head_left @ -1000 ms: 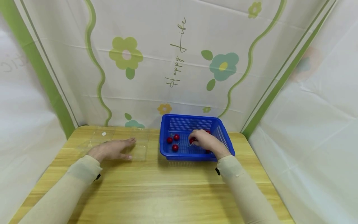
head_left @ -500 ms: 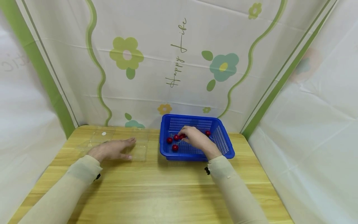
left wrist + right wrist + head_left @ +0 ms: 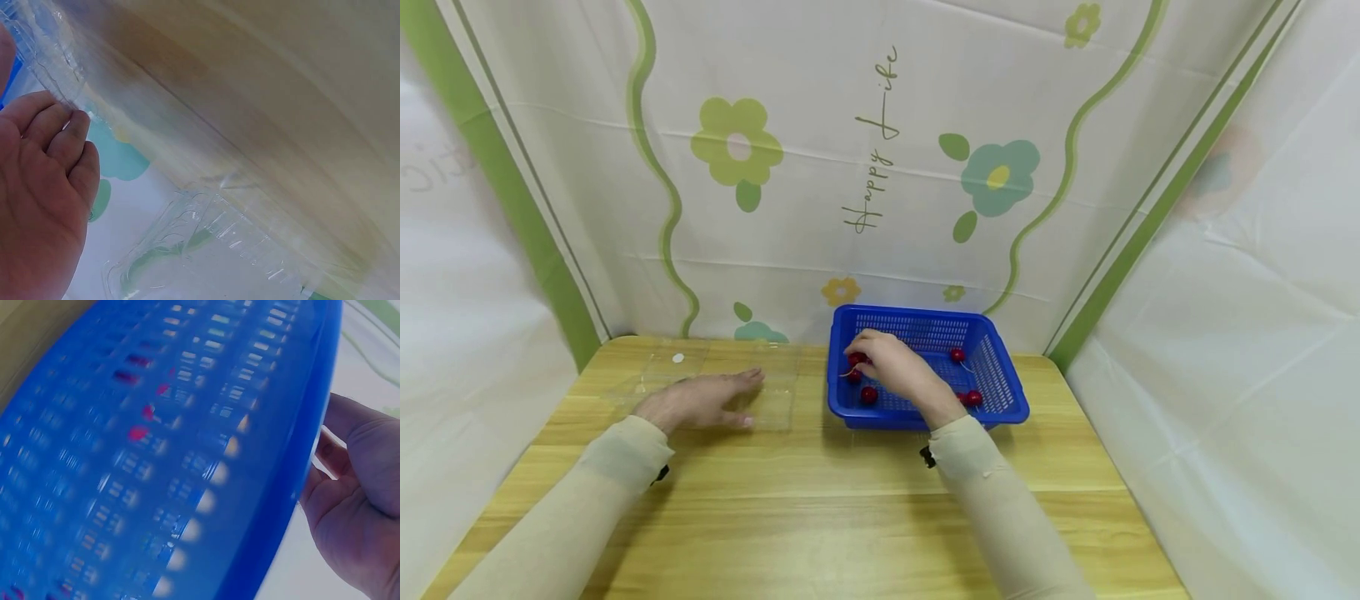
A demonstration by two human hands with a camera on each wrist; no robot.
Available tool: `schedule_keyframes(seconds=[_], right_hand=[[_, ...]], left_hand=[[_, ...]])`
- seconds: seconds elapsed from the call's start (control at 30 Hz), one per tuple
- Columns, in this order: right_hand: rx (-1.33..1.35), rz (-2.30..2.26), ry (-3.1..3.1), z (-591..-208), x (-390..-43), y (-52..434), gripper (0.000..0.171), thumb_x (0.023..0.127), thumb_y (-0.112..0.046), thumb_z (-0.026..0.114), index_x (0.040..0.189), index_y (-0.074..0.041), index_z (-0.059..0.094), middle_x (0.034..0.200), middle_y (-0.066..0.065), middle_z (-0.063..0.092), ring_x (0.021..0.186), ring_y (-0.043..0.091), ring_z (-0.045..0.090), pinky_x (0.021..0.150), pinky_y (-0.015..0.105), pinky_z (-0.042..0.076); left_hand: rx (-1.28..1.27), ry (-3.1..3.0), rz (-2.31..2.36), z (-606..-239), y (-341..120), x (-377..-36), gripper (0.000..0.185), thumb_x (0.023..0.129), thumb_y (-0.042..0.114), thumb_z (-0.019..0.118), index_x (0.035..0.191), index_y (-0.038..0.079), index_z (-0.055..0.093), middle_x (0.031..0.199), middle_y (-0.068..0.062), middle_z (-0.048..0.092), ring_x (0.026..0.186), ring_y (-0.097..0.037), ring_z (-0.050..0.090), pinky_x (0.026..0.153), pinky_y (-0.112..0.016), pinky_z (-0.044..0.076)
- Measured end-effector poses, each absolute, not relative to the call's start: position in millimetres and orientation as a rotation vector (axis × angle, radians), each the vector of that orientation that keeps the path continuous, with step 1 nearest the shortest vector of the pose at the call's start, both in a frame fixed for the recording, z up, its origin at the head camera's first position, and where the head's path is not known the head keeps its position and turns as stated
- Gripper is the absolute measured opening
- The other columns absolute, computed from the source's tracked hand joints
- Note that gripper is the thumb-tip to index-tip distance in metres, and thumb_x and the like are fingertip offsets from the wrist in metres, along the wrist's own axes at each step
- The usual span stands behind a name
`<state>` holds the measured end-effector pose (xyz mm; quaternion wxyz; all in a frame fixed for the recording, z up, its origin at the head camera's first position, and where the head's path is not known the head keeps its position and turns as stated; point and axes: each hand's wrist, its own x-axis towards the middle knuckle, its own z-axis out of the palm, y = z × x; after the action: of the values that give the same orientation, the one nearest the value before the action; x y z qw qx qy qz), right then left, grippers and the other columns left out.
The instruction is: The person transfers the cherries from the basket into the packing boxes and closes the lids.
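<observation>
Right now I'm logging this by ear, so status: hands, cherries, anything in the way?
Left hand extended at clear container. Right hand over blue basket, pinching red cherry. Right hand hides part of basket floor.

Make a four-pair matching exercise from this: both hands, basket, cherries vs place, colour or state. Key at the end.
Column 1
1. left hand
2. right hand
3. basket
4. cherries

Column 2
A. red
B. fingers extended, at the clear plastic container
C. blue, slotted walls
D. fingers reaching into the basket

Pairs: 1-B, 2-D, 3-C, 4-A
</observation>
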<state>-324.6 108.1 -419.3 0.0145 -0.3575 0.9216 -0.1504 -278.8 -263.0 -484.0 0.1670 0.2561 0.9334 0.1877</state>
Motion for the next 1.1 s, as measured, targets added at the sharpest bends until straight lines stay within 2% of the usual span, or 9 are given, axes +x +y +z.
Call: schedule_keyframes(seconds=[0.27, 0.67, 1.1], right_hand=[[-1.193, -0.433, 2.878, -420.8, -322.2, 80.9, 0.030, 0.115, -0.010, 0.076, 0.144, -0.006, 0.081, 0.147, 0.012, 0.078, 0.137, 0.029, 0.078, 0.118, 0.042, 0.068], [-1.264, -0.304, 2.869, -426.0, -314.0, 38.6, 0.033, 0.113, -0.009, 0.079, 0.146, -0.010, 0.081, 0.143, 0.008, 0.080, 0.135, 0.024, 0.078, 0.117, 0.033, 0.067], [-1.377, -0.113, 2.879, -450.4, -310.1, 1.4, 0.022, 0.113, -0.009, 0.079, 0.133, -0.016, 0.088, 0.134, 0.001, 0.083, 0.122, 0.014, 0.081, 0.107, 0.021, 0.067]], left_hand=[[0.715, 2.656, 0.527, -482.7, -262.5, -278.9, 0.096, 0.113, 0.046, 0.079, 0.184, 0.001, 0.031, 0.193, -0.026, 0.026, 0.174, -0.059, 0.037, 0.142, -0.076, 0.035], [0.730, 2.667, 0.483, -481.8, -263.0, -281.6, 0.096, 0.112, 0.049, 0.078, 0.183, 0.001, 0.034, 0.192, -0.026, 0.030, 0.172, -0.057, 0.043, 0.140, -0.074, 0.039], [0.719, 2.672, 0.473, -482.2, -263.9, -282.0, 0.099, 0.111, 0.050, 0.080, 0.184, 0.001, 0.032, 0.191, -0.025, 0.034, 0.170, -0.057, 0.045, 0.138, -0.074, 0.042]])
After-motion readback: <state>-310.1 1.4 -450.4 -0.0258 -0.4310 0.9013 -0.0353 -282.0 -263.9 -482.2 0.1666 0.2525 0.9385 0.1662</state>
